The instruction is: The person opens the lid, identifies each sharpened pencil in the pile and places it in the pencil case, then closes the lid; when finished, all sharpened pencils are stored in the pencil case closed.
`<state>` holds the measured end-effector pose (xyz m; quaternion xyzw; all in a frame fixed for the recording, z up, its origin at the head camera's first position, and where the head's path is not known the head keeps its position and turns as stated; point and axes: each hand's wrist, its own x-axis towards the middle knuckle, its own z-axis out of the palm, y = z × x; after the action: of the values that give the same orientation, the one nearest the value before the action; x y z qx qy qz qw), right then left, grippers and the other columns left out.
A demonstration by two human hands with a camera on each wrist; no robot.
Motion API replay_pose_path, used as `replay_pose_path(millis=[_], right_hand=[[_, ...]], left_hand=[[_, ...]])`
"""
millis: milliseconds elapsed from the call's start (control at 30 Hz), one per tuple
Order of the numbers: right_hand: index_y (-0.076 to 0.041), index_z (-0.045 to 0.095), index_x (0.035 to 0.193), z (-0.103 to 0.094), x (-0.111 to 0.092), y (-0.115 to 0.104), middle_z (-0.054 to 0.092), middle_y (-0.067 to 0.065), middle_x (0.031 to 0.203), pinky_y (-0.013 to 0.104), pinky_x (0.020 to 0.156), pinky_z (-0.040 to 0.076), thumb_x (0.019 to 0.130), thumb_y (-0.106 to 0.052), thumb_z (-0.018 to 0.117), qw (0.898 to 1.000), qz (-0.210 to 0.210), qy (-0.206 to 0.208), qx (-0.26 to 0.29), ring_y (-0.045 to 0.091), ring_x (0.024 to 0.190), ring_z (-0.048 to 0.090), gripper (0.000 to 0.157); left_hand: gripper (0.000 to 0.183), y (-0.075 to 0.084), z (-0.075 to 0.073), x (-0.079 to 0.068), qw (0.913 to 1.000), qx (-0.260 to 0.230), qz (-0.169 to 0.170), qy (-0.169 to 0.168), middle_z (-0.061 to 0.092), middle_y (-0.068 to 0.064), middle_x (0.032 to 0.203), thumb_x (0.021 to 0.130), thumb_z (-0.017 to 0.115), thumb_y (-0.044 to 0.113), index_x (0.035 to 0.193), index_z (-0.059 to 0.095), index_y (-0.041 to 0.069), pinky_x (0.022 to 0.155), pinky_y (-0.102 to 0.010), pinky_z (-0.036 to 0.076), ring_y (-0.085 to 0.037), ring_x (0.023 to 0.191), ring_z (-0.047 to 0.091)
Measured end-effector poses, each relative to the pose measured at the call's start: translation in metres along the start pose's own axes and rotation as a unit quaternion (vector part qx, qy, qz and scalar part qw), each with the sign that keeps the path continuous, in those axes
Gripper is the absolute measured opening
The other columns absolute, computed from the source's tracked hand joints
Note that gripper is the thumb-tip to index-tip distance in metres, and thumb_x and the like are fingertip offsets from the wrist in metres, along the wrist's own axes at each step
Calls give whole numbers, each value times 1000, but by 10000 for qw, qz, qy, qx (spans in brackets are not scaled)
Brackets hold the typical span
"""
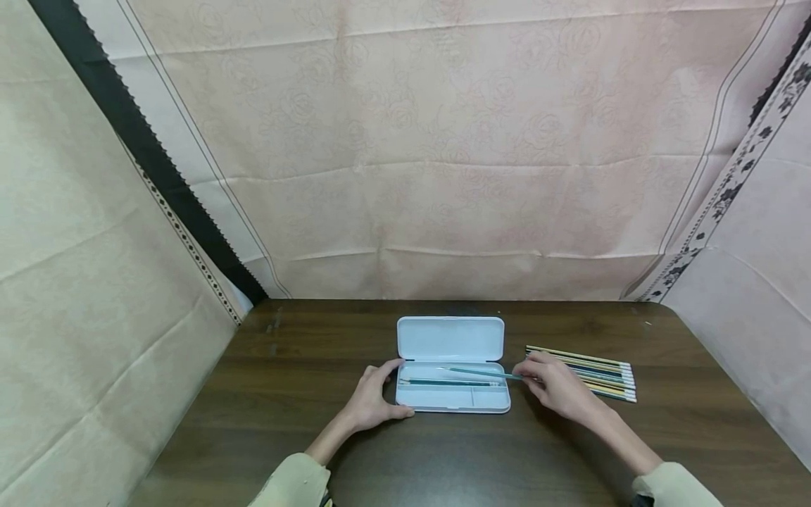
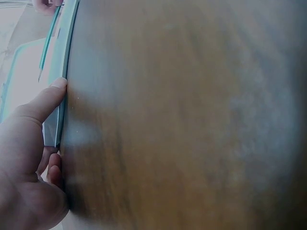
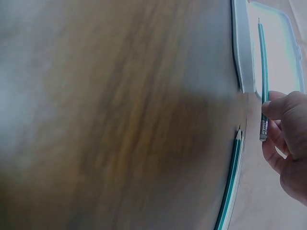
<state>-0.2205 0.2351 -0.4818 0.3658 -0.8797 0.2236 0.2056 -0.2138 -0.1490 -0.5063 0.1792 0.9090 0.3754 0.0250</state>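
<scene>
A light blue pencil case (image 1: 437, 403) lies open on the table, its lid (image 1: 450, 338) tilted back at the far side. My left hand (image 1: 369, 405) holds the case by its left end, thumb at the front edge and forefinger by the back corner. Inside the tray lies a green pencil (image 1: 446, 382). With my right hand (image 1: 559, 386) I pinch another green pencil (image 3: 264, 62) near its blunt end. Its sharpened tip points left, over the tray. Just beyond the right hand lies a row of several striped pencils (image 1: 611, 374), partly hidden by that hand.
The brown wooden table (image 1: 456, 458) carries the case and the pencils. A pale patterned cloth (image 1: 443, 155) hangs behind its far edge, with more cloth on the left (image 1: 114, 282) and right (image 1: 767, 282).
</scene>
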Motion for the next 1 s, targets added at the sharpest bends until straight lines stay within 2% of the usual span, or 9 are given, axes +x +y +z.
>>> replay_pose_path(millis=[500,800,1000], right_hand=[[-8,76,96,13,17,-7,63,-1,91,29,66,51,79,10,76,9996,-109,-244,135,9,79,57,25],[-10,76,98,17,29,-19,64,0,98,34,74,53,82,4,78,9981,172,-591,103,15,88,57,22],[-10,76,97,23,36,-23,63,-1,94,31,71,52,79,6,80,9987,-114,-479,115,14,85,55,24]], left_hand=[[89,1,0,0,10000,-37,25,18,50,-13,121,74,90,39,147,47,14,83,-45,44,-26,109,45],[89,0,0,-1,9999,-77,62,24,49,-13,122,74,90,39,148,46,14,84,-46,44,-26,110,45],[90,0,1,0,10000,-76,-11,6,48,-13,122,74,90,39,148,46,15,84,-45,44,-27,110,45]])
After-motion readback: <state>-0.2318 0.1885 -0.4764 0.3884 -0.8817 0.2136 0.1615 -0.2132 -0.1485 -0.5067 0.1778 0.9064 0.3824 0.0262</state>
